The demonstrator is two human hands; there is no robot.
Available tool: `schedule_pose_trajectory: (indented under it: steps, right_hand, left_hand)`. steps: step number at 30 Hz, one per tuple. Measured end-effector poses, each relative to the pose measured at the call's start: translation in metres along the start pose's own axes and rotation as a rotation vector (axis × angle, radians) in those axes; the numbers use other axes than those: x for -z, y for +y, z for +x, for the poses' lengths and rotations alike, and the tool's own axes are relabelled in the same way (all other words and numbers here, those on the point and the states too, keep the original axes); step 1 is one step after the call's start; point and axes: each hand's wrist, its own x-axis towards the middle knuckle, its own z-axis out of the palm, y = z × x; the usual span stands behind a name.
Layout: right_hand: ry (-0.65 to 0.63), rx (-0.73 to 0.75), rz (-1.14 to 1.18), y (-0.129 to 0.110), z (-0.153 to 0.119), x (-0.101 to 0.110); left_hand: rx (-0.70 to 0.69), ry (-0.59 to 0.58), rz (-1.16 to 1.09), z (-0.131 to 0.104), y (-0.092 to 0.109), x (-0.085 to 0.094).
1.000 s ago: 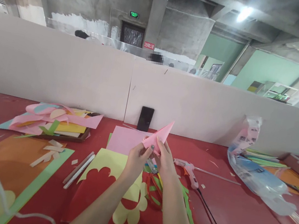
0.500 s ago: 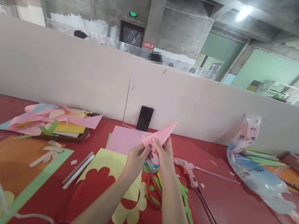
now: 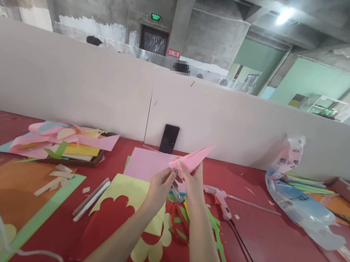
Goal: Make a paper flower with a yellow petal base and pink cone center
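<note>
A folded piece of pink paper (image 3: 193, 157) is held up above the table, its pointed end toward the upper right. My left hand (image 3: 161, 184) pinches its lower left end. My right hand (image 3: 192, 181) grips the lower edge, thumb against the paper. Behind my hands lies a flat pink sheet (image 3: 142, 163). Yellow paper (image 3: 122, 185) with scalloped cut edges rests on a red board below. Red-handled scissors (image 3: 179, 228) lie between my forearms, among green paper strips.
A pink glue gun (image 3: 223, 200) with a black cord lies to the right. A black phone (image 3: 169, 139) leans on the white partition. Pens (image 3: 92, 201) and a paper-filled tray (image 3: 92, 161) are left; a plastic bag (image 3: 305, 211) is right.
The folded pink paper has shifted slightly right and tilted lower at its tip. Both my hands still hold it.
</note>
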Motion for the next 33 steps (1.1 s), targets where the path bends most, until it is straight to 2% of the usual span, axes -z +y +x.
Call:
schedule_pose_trajectory:
  steps: [4,10,23,33]
  right_hand:
    - [-0.075,-0.071,0.150,-0.002,-0.002,0.003]
    - [-0.181,-0.192,0.249,-0.009,-0.005,0.004]
    - [-0.224,-0.194,0.190,-0.015,-0.009,-0.002]
    - [-0.224,-0.223,0.255,-0.014,-0.009,0.000]
  left_hand:
    - [-0.067,-0.054,-0.025,0.000,-0.001,0.000]
    - [-0.073,-0.083,-0.061,0.000,0.000,0.000]
    - [-0.006,-0.041,-0.131,0.001,0.002,0.001]
    - [-0.046,-0.051,-0.172,0.000,0.001,0.003]
